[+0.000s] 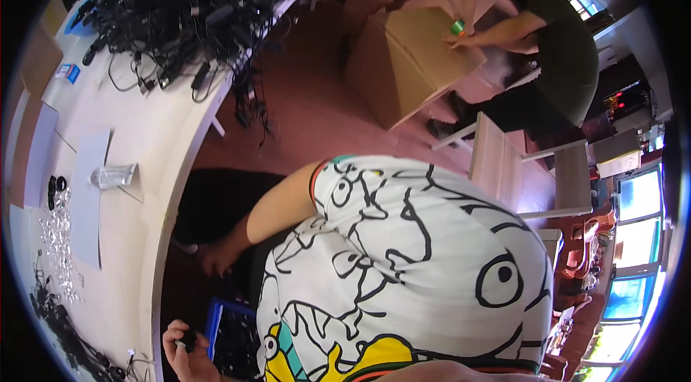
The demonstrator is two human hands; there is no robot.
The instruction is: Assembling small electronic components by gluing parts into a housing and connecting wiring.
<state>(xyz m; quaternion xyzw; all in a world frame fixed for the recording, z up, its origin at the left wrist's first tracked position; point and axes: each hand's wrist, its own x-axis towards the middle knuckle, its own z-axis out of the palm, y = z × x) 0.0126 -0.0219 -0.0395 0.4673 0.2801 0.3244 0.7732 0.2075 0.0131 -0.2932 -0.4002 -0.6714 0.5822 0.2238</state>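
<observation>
My left hand [188,357], at the lower edge, has its fingers curled round a small black object [188,341]; its kind is too small to make out. Further up, my right hand [218,258] hangs low beside the table's edge, in shadow, and its fingers are too dark to read. Between my hands and my body stands a blue crate [214,321] with black items inside. My own white printed shirt [432,252] hides part of that crate.
On the white table [144,130] lie a heap of tangled black cables [187,11], a clear plastic packet [115,176], black rings [57,184] and small shiny clear pieces [57,238]. Cables dangle off its edge. Beyond, people bend over a cardboard box [414,58] near a wooden table [497,166].
</observation>
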